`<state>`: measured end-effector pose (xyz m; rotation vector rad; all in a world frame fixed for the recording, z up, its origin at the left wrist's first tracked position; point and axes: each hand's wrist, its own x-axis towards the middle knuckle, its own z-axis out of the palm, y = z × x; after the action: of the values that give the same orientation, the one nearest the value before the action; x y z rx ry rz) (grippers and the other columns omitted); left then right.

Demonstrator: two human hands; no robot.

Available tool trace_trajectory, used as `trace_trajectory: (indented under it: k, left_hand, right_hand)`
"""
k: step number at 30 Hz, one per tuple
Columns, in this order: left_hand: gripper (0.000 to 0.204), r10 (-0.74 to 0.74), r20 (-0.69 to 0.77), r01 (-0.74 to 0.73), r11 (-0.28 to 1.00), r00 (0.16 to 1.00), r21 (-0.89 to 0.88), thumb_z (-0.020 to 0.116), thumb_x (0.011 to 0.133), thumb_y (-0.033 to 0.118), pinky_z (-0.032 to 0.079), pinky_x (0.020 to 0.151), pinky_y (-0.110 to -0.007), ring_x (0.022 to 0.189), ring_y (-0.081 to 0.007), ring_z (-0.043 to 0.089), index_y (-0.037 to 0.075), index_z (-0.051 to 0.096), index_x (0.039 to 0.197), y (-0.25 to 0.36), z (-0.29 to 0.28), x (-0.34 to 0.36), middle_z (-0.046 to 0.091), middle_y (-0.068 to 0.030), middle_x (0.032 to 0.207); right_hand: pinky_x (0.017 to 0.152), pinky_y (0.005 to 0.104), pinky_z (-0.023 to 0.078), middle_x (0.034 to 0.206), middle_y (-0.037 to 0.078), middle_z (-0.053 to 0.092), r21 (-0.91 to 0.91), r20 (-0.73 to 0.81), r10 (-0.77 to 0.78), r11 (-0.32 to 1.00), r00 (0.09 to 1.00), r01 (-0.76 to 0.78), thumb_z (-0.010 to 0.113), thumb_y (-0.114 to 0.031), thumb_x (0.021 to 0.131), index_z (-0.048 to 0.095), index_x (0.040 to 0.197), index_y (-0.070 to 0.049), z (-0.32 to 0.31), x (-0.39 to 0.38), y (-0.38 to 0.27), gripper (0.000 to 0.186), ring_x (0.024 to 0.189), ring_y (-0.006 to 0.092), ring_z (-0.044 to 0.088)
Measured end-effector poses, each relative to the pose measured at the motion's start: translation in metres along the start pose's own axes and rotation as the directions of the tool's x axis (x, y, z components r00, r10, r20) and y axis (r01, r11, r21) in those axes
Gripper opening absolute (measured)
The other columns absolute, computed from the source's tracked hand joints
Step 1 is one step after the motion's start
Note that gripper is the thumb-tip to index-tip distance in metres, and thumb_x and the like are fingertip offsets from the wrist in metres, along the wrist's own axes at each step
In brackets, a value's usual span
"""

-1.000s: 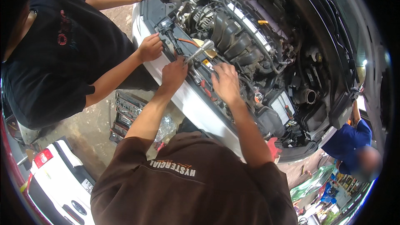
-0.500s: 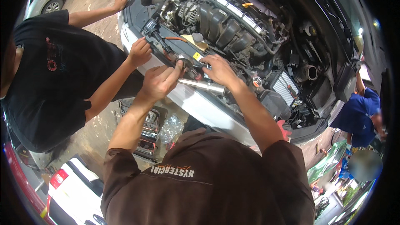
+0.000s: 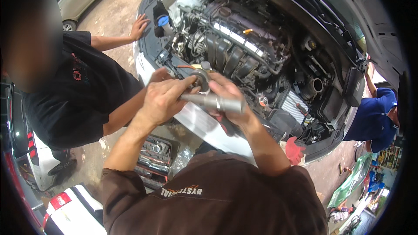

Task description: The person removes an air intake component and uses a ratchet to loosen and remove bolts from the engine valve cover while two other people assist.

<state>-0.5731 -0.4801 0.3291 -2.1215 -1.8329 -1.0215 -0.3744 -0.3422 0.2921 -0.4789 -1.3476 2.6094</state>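
Bkgd: exposed black engine bay [image 3: 150, 48], white car [image 3: 202, 126]. L hand [image 3: 162, 98] grips silver cylindrical metal tool [image 3: 220, 103]; R hand [image 3: 227, 88] by round grey metal ring [image 3: 205, 79], blurred, can't tell if grasping.

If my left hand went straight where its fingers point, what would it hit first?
Likely the round metal part at your left hand, then your right hand; depth is unclear.
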Motion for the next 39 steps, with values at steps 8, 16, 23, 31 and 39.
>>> trace_trajectory:
  k: [8, 16, 23, 31, 39]
  left_hand:
    - [0.047, -0.698, -0.121, -0.088, 0.084, 0.706, -0.993, 0.037, 0.117, 0.04, 0.036, 0.06, -0.03, 0.063, -0.0131, 0.035, 0.013, 0.037, 0.079, 0.108, 0.051, 0.019, 0.037, 0.0011, 0.07]
    - [0.05, -0.368, -0.151, -0.16, 0.005, 0.917, -0.987, 0.035, 0.116, 0.035, 0.031, 0.066, -0.038, 0.063, -0.0186, 0.029, 0.014, 0.031, 0.072, 0.222, 0.099, 0.061, 0.03, -0.0015, 0.065]
    - [0.065, -0.021, -0.219, -0.199, 0.34, 0.975, -0.919, 0.053, 0.109, 0.031, 0.035, 0.053, -0.04, 0.046, -0.022, 0.038, 0.009, 0.029, 0.053, 0.291, 0.117, 0.057, 0.04, -0.0049, 0.048]
    - [0.045, -0.695, -0.016, -0.198, -0.182, 0.718, -0.963, 0.049, 0.112, 0.04, 0.044, 0.101, -0.046, 0.101, -0.0314, 0.059, 0.009, 0.055, 0.08, 0.341, 0.145, 0.056, 0.068, -0.0154, 0.098]
    - [0.039, -0.437, 0.643, 0.052, -0.801, 0.629, -0.596, 0.059, 0.105, 0.044, 0.062, 0.077, -0.038, 0.083, -0.0232, 0.074, 0.007, 0.07, 0.095, 0.333, 0.168, 0.02, 0.075, -0.007, 0.092]
  right_hand:
    - [0.054, 0.0224, 0.039, 0.093, 0.01, 0.065, -0.027, -0.419, -0.118, 0.993, 0.9, 0.118, 0.063, -0.029, 0.11, 0.047, 0.146, -0.011, -0.033, -0.114, 0.0, 0.043, 0.063, 0.0076, 0.05]
    - [0.052, 0.021, 0.034, 0.089, 0.004, 0.06, 0.348, -0.383, -0.126, 0.898, 0.915, 0.27, 0.065, -0.037, 0.11, 0.054, 0.141, -0.014, -0.017, -0.222, -0.001, 0.04, 0.063, 0.0062, 0.048]
    - [0.048, 0.0206, 0.031, 0.085, 0.001, 0.056, 0.313, -0.34, -0.009, 0.942, 0.94, 0.122, 0.068, -0.04, 0.107, 0.057, 0.139, -0.014, -0.042, -0.301, -0.013, 0.043, 0.059, 0.0041, 0.044]
    - [0.057, 0.023, 0.044, 0.103, 0.006, 0.061, -0.04, -0.41, -0.407, 0.902, 0.816, 0.43, 0.064, -0.015, 0.108, 0.045, 0.154, -0.004, -0.029, -0.344, -0.016, 0.051, 0.072, 0.0057, 0.053]
    - [0.069, 0.0235, 0.053, 0.118, 0.006, 0.071, -0.034, -0.128, -0.314, 0.949, 0.941, 0.313, 0.07, -0.005, 0.102, 0.054, 0.152, -0.003, -0.05, -0.367, -0.031, 0.053, 0.084, 0.0065, 0.062]
